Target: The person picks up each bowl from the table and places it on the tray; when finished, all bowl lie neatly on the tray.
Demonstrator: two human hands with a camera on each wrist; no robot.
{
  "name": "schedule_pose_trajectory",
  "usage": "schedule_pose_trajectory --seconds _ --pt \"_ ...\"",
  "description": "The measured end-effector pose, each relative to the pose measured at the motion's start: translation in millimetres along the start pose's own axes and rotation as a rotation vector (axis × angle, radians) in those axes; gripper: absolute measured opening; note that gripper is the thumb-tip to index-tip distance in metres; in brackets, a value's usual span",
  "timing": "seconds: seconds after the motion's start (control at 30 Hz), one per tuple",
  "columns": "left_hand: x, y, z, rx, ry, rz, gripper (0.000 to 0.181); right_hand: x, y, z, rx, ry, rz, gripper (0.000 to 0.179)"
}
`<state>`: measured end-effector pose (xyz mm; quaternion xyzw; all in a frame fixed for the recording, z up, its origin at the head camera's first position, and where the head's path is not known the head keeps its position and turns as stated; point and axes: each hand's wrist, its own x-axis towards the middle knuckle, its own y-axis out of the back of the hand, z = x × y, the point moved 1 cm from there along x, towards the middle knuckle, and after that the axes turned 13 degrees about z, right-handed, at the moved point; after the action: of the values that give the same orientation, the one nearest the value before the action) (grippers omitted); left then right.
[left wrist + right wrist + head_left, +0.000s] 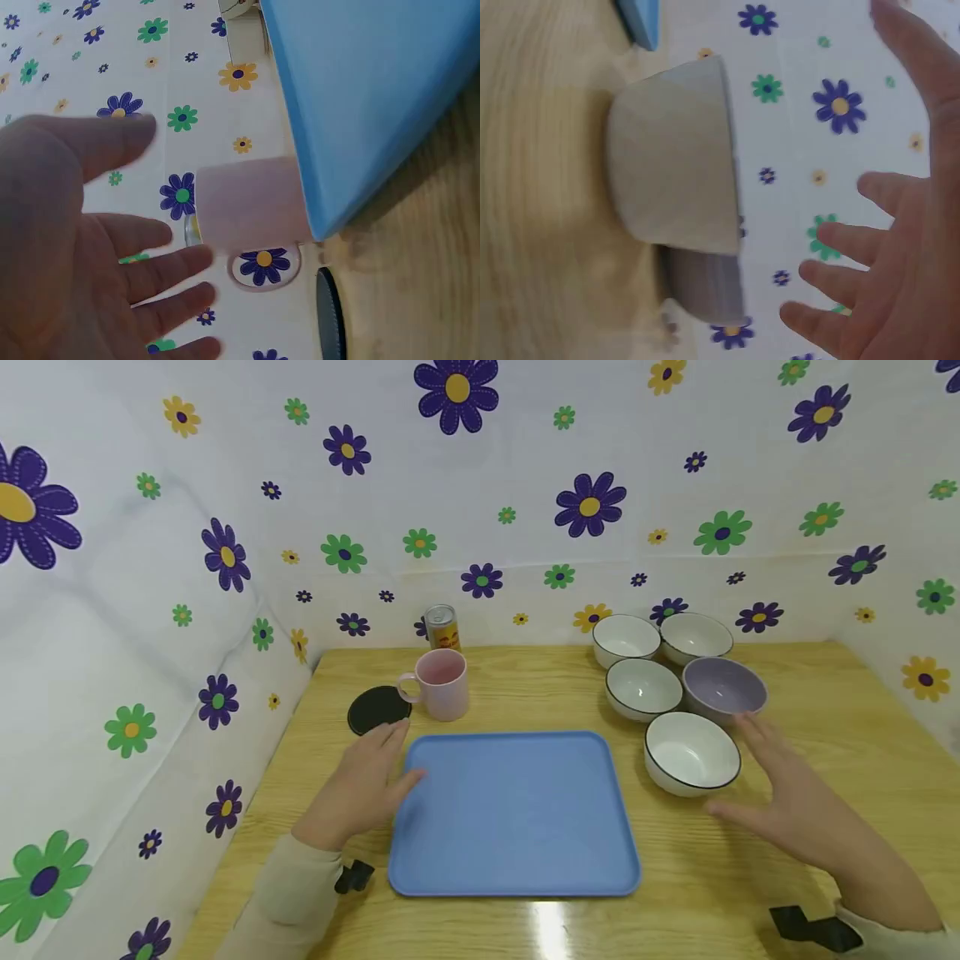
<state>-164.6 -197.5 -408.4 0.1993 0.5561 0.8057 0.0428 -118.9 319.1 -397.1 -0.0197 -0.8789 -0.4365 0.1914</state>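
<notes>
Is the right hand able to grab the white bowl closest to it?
Probably yes: the right hand hovers open near that white bowl, and nothing seems to stand between them.

The tray [517, 814] looks like smooth plastic, with a mostly matt finish. The white bowls [692, 753] look like glazed ceramic, smooth and glossy, with small highlights inside. The purple bowl [722, 687] has a similar smooth, ceramic look. The mug [447, 693] seems ceramic too, smooth with a soft sheen. The can [441, 627] has a shiny metal top. The round mat [377, 710] is matt. The table [525, 693] shows wood grain under a glossy surface, while the backdrop [480, 485] looks like matt, creased cloth.
</notes>
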Motion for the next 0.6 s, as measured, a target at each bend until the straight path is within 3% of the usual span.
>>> schedule_pose_trajectory --seconds 0.13,0.3,0.4,0.6 --pt "-3.3 -3.9 -9.9 -0.149 0.208 -0.043 0.064 6.2 -4 18 0.088 -0.124 -0.010 0.114" --pt "-3.7 -11.4 -25.8 -0.311 0.395 -0.114 0.048 14.7 -16 36 0.174 -0.172 -0.072 0.107" --pt "-3.0 -16.7 -34.2 -0.368 0.444 -0.157 0.049 18.6 -23 40 0.162 -0.214 -0.120 0.111" --pt "-6.4 -24.7 -39.3 -0.427 0.454 -0.190 0.051 27.1 -34 38 0.160 -0.229 -0.167 0.118"
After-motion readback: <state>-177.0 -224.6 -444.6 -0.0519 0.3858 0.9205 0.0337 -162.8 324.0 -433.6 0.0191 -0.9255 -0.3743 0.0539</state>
